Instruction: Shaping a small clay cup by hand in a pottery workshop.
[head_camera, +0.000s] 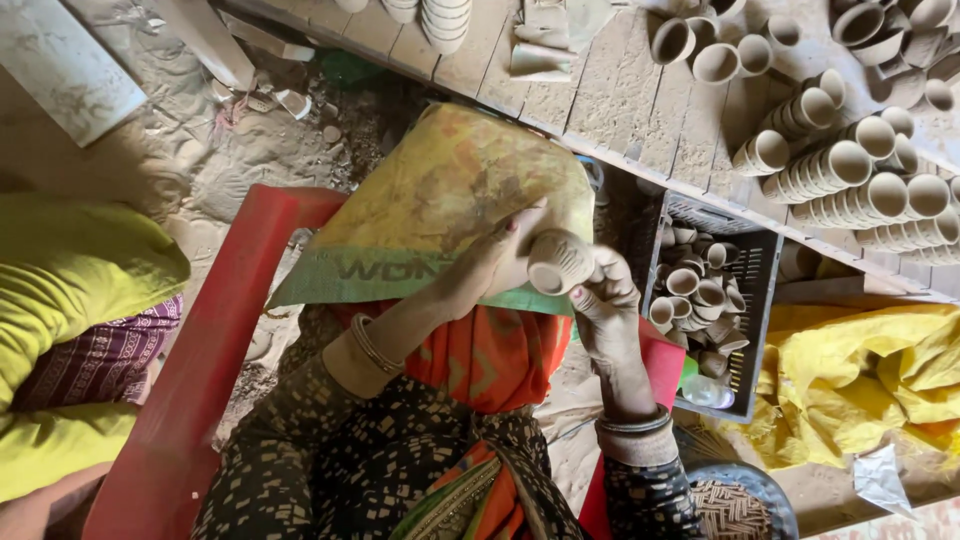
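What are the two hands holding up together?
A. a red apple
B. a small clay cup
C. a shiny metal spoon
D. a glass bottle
B: the left hand and the right hand both grip a small clay cup, dusty and unglazed like the many cups in the black crate beside it.

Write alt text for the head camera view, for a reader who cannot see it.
Seen from above, a person's left hand and right hand hold a small unglazed clay cup over a yellow and green woven sack on their lap. A black plastic crate of similar cups stands to the right, beside wooden planks bearing rows of nested clay cups.
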